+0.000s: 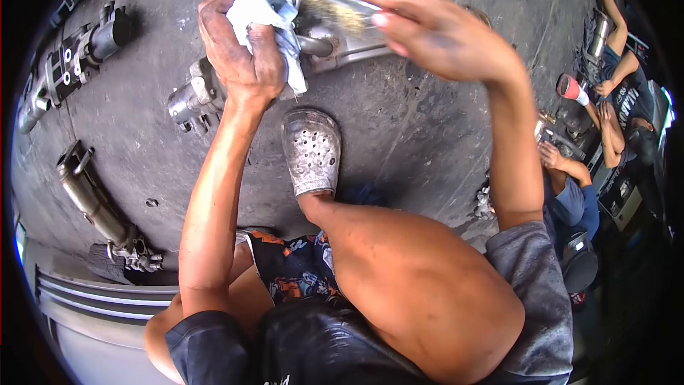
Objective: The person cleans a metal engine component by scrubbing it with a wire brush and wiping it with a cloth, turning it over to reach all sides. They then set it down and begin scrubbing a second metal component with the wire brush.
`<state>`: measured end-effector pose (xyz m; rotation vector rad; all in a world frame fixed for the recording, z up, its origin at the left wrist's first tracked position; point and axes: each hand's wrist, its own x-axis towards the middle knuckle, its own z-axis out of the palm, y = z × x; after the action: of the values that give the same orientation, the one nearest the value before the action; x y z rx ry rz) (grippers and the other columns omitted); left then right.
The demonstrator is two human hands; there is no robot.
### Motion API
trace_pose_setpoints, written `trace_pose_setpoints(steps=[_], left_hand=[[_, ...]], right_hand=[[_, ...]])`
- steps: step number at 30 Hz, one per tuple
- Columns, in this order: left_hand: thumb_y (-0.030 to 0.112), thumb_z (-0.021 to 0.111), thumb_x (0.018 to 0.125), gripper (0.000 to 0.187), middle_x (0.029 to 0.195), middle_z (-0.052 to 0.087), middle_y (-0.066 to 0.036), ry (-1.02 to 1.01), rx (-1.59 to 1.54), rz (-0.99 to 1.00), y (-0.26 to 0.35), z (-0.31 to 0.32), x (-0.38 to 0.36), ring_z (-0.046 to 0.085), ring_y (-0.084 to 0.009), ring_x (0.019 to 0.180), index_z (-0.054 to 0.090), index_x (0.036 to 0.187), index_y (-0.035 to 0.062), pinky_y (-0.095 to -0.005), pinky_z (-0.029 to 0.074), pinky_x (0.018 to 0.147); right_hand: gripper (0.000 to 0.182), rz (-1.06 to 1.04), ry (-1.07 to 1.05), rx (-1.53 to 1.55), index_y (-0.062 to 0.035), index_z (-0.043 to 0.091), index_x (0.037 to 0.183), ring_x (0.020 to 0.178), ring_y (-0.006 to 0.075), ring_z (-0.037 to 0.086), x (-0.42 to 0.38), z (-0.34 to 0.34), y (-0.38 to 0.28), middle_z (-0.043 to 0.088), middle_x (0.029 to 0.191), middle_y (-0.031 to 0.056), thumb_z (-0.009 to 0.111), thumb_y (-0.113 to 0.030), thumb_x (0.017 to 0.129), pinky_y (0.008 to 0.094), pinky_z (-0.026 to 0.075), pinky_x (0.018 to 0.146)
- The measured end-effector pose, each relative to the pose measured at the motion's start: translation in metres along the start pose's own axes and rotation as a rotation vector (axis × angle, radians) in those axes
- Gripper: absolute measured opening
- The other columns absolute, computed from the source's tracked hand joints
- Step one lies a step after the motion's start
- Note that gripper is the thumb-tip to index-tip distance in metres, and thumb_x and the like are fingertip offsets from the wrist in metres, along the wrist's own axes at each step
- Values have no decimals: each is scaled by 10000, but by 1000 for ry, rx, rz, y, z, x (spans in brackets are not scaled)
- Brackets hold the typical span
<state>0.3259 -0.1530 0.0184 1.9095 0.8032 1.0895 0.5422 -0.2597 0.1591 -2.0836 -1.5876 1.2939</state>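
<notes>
My left hand [239,50] is closed around a crumpled white rag [265,6], its thumb pressed over the cloth. Whether the rag wraps part of the metal beneath is hidden. To the right, my right hand [449,39] grips a brush [333,11] with pale yellowish bristles and a thin light back; it is slightly blurred. The bristles are close beside the rag. Below both hands lies a metal engine part with a pipe [317,45]; its cylindrical end [192,100] shows left of my wrist.
My foot in a dirty clog [313,150] is on the dark floor below the part. Other metal assemblies lie at left, one upper [71,57] and one lower [92,199]. At right, people work on parts; one person's hand [550,155] touches metal. A red-and-white cup-like object [568,88] is there.
</notes>
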Motion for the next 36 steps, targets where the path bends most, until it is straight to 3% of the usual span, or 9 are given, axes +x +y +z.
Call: trace_pose_setpoints(steps=[3, 6, 8, 14, 19, 25, 27, 29, 36], left_hand=[[193, 535, 930, 334, 1060, 548, -235, 17, 13, 32, -2, 1, 0, 565, -366, 953, 509, 1145, -62, -472, 455, 873], [226, 506, 950, 327, 1064, 541, -221, 28, -25, -28, 0, 2, -1, 556, -348, 959, 500, 1126, -49, -464, 448, 889], [249, 479, 973, 338, 1097, 529, -205, 16, -45, -18, -5, 2, -4, 548, -312, 983, 485, 1152, -37, -451, 439, 906], [284, 421, 1012, 373, 1132, 509, -179, 85, -97, -177, -2, 4, -3, 523, -252, 1013, 442, 1222, -24, -424, 433, 925], [310, 415, 1029, 381, 1094, 497, -153, 200, -106, -440, 10, 5, 3, 526, -242, 1024, 435, 1215, -22, -410, 438, 939], [324, 407, 1063, 366, 1086, 511, -160, 247, -190, -456, 4, 11, 3, 544, -243, 999, 405, 1222, -5, -415, 447, 918], [322, 405, 1061, 364, 1096, 506, -169, 225, -159, -421, 0, 10, 2, 542, -258, 1012, 407, 1218, -7, -433, 439, 930], [323, 408, 1059, 364, 1099, 504, -171, 198, -126, -419, 7, 9, 4, 541, -268, 1016, 410, 1215, -5, -441, 436, 934], [299, 431, 1051, 371, 1063, 537, -218, 179, -27, -305, 1, 10, 2, 582, -316, 977, 435, 1205, -38, -477, 445, 902]], right_hand=[[420, 230, -55, 380, -170, 557, 1491, 615, 70, 459, -46, -25, -17, 488, 747, -46, 534, -225, 1075, 235, 427, 551], [467, -100, 26, 240, -185, 482, 1544, 598, 48, 463, -2, 40, 36, 492, 770, -44, 525, -234, 1082, 206, 410, 531], [497, 319, -294, 384, -219, 426, 1575, 520, 31, 431, 20, 1, 6, 480, 759, -58, 513, -263, 1088, 205, 377, 444], [464, 416, -320, 383, -121, 505, 1503, 439, 111, 547, -12, -75, -16, 669, 802, 31, 490, -294, 1073, 276, 484, 400], [423, 305, -296, 150, -141, 529, 1488, 386, 112, 509, 49, 2, -10, 523, 592, 13, 493, -257, 1083, 294, 432, 360], [384, 107, -192, -15, -159, 590, 1441, 460, 137, 571, 5, -41, -25, 656, 762, 58, 497, -255, 1081, 320, 498, 436], [386, -363, 200, -406, -175, 602, 1436, 750, 174, 692, 20, 29, 25, 726, 1040, 100, 526, -249, 1064, 339, 588, 668], [398, 374, -424, -76, -185, 594, 1447, 817, 166, 692, 62, -8, -38, 724, 1052, 94, 539, -244, 1057, 335, 589, 697], [354, 245, -268, 112, -234, 647, 1405, 500, 52, 487, 1, -53, -15, 579, 717, -17, 560, -255, 1062, 260, 445, 455]])
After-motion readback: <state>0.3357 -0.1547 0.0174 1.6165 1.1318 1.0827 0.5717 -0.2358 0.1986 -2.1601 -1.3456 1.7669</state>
